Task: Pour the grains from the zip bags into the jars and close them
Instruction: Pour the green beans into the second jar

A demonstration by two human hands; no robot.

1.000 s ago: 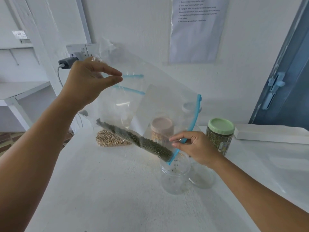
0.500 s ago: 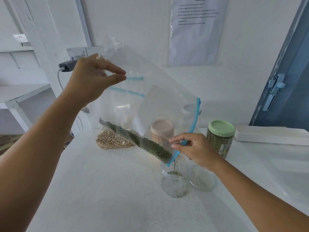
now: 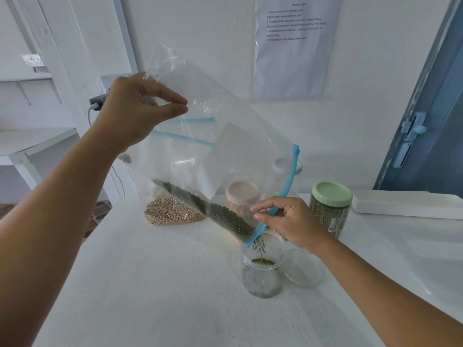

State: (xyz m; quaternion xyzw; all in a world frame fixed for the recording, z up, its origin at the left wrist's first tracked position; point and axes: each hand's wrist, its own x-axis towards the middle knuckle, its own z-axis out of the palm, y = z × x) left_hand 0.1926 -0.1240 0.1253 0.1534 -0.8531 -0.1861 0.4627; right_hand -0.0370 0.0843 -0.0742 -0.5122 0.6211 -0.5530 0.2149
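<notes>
While tilted, crinkly clear zip bag (image 3: 225, 136)

A clear zip bag (image 3: 225, 146) with a blue zipper tilts above the open clear jar (image 3: 261, 271); green mung beans (image 3: 220, 214) spill from its lowest corner into that jar.

White walls (image 3: 213, 26) close the room behind a white worktop (image 3: 150, 284). A printed sheet (image 3: 295, 46) hangs on the back wall above the worktop's far edge. At right stands a blue door (image 3: 436, 116) with a pale latch (image 3: 411, 136). At left, a white shelf (image 3: 32, 141), a wall socket (image 3: 31, 60) above it.
</notes>
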